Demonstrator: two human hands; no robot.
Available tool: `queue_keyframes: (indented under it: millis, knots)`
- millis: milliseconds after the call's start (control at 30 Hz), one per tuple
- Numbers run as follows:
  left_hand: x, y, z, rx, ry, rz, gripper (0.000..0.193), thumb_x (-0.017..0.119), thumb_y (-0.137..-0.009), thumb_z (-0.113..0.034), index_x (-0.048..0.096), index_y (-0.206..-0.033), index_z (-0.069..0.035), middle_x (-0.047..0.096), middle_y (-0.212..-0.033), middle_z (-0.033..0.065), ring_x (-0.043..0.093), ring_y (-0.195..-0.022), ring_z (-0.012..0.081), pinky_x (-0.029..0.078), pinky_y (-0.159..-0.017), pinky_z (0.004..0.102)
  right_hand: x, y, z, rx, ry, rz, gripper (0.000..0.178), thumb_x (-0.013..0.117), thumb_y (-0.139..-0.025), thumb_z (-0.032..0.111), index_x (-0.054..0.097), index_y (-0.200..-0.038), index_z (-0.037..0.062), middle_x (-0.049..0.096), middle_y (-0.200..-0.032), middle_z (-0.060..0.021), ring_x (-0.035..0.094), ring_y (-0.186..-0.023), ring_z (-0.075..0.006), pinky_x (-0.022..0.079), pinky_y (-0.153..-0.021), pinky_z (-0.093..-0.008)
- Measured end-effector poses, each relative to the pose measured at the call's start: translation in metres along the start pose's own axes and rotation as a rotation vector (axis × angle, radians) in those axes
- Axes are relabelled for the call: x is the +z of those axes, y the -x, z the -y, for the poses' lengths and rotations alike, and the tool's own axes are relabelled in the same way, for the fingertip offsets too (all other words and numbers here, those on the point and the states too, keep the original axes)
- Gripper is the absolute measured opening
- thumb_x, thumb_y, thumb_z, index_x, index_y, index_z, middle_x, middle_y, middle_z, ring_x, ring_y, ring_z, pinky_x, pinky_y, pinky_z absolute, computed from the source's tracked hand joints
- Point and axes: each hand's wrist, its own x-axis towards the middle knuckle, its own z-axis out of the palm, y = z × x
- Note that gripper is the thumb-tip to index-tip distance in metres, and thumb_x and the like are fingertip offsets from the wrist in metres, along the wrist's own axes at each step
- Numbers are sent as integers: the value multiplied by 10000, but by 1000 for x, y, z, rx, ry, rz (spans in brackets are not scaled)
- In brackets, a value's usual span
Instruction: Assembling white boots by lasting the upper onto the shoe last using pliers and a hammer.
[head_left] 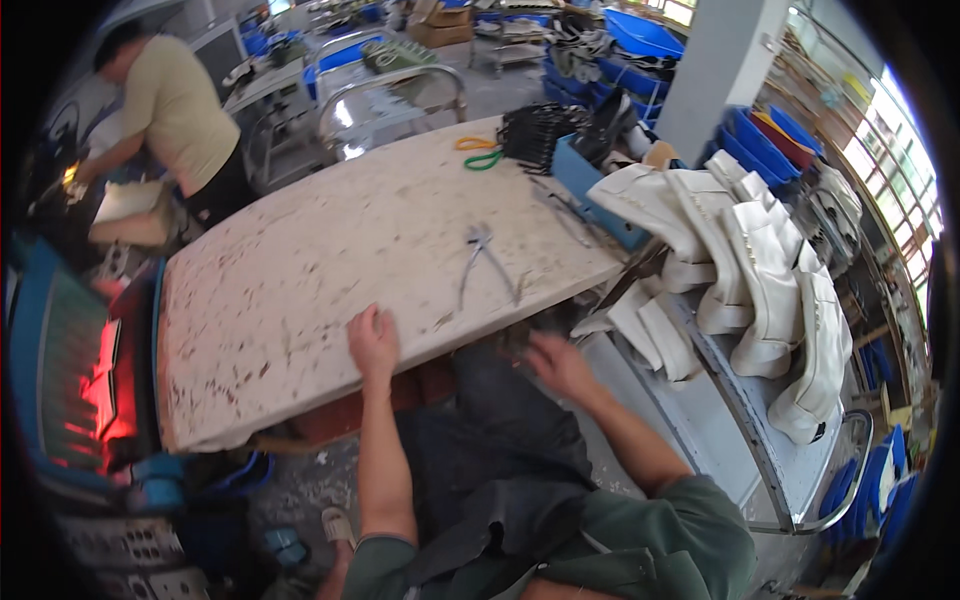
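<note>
My left hand rests at the near edge of a pale, scuffed worktable. Its fingers are curled in loosely, with nothing seen in them. Beyond it to the right lies a pair of pliers, handles spread toward me, touched by neither hand. Just off the table's front edge, above my lap, is my right hand. It is smeared by motion, and a small dark blur beside its fingertips cannot be made out. A dark apron covers my lap.
Several off-white boot uppers are piled on a metal cart at right. A blue bin, dark pieces and orange and green scissor-like handles sit at the table's far end. Red light glows from a machine at left; a person works beyond.
</note>
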Motion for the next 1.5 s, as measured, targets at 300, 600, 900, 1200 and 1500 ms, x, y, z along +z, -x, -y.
queue_keyframes:
  millis: [300,600,900,1200,1500]
  knots:
    - [-3,8,0,98,-155,143,494,594,-866,-390,581,-1173,-4,562,-1225,198,480,-1181,361,336,-1039,449,69,-163,22,232,692,-114,738,521,-835,605,582,-1163,-53,590,-1149,-225,569,-1050,-371,451,-876,-500]
    - [-14,-2,6,-41,-389,472,885,417,-893,-631,330,-1404,86,276,-1491,271,218,-1415,365,125,-1165,451,20,-186,-22,332,415,193,462,618,-709,344,674,-954,-44,655,-884,-208,659,-835,-376,526,-751,-450]
    - [91,-39,-64,204,-158,695,819,387,-928,-576,326,-1405,87,245,-1501,278,184,-1427,366,108,-1174,441,-22,-165,-82,435,-657,71,122,612,-756,140,585,-811,34,487,-611,3,493,-522,-111,402,-492,-258]
    - [129,-25,-125,433,-58,865,749,359,-947,-557,348,-1416,28,252,-1516,231,202,-1425,362,141,-1171,448,-25,-162,-123,491,-1391,-81,310,573,-862,131,508,-1081,-78,634,-981,-190,651,-860,-242,562,-765,-321]
    - [26,-54,28,-231,-482,401,885,380,-910,-617,260,-1440,81,182,-1542,232,102,-1452,342,28,-1168,485,-1,-170,-149,415,-1468,-54,126,573,-895,102,533,-984,23,633,-877,-110,606,-743,-189,503,-629,-302]
